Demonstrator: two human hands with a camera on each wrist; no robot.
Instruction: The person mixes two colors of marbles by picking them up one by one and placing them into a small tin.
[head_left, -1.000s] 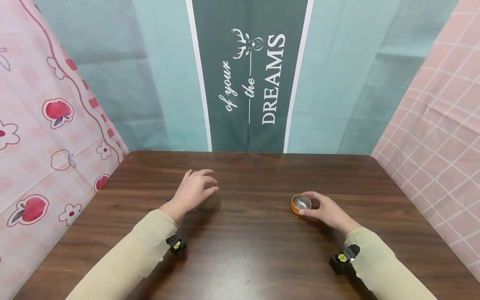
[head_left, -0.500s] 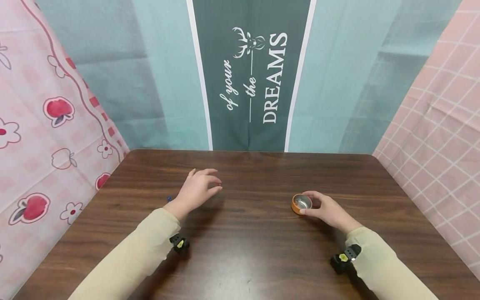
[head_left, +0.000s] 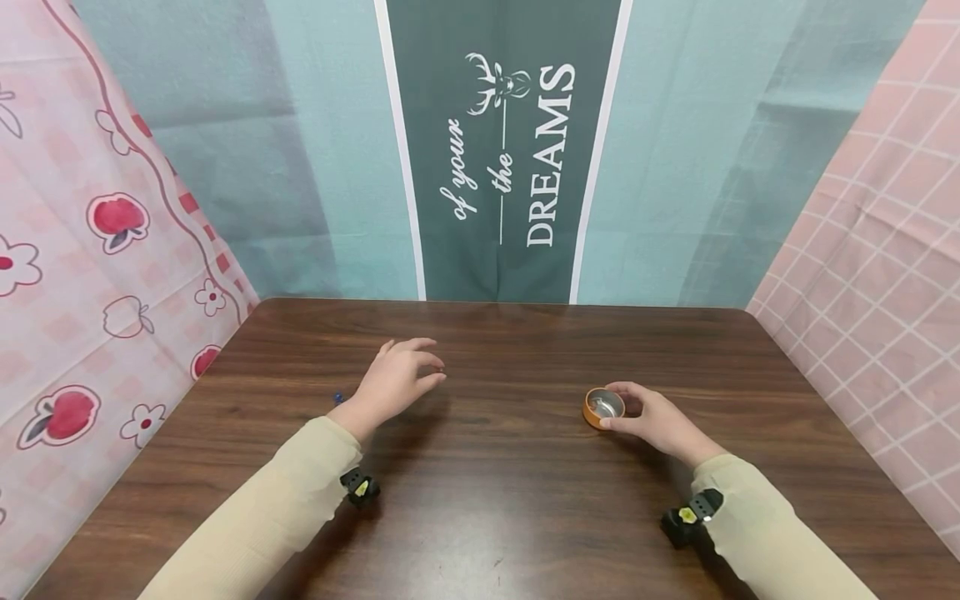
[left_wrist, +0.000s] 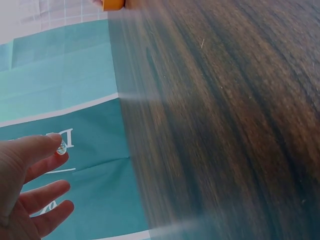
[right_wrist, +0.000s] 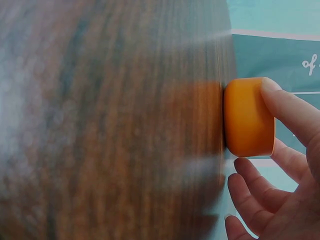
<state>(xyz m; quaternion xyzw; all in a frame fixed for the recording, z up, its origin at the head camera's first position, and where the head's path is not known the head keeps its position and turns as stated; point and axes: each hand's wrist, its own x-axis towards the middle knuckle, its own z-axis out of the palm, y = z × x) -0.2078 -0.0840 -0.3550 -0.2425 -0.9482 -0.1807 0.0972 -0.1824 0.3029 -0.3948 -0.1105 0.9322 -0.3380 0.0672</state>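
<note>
Having edged nearer, the left hand (head_left: pixel 390 383) pinches a clear bead (left_wrist: pixel 61 148), well apart from the orange cup (right_wrist: pixel 249 118) the right hand (head_left: pixel 657 422) grips.

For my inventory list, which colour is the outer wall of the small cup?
The cup is plain orange outside, clearest in the right wrist view.

In the head view, the left forearm (head_left: pixel 258 504) is being held out from the lower left and the right forearm (head_left: pixel 772 529) from the lower right. Left of centre, a pinch is being made by thumb and forefinger of the left hand (head_left: pixel 390 379); right of centre, a wider grip is being formed by the right hand (head_left: pixel 658 423), its lower fingers (right_wrist: pixel 252 202) being held loosely bent.
</note>
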